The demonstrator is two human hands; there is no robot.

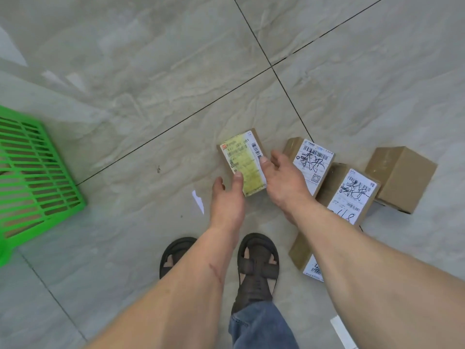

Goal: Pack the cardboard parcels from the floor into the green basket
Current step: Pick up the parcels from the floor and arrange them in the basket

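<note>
Holding: both hands grip yellow-labelled parcel (242,162); left hand (226,200), right hand (284,180) fingers pinching its sides
Beside: four parcels (352,195) on floor (151,71)
Far left: green basket (37,177)

Even soft daylight, faint floor (151,71) glare, wide-angle edge bending.

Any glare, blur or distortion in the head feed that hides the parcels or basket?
Head view: wide-angle bend at the edges; soft glare patches on the floor, none on the labels; parcel in both hands is slightly soft; basket cut off at left.
</note>
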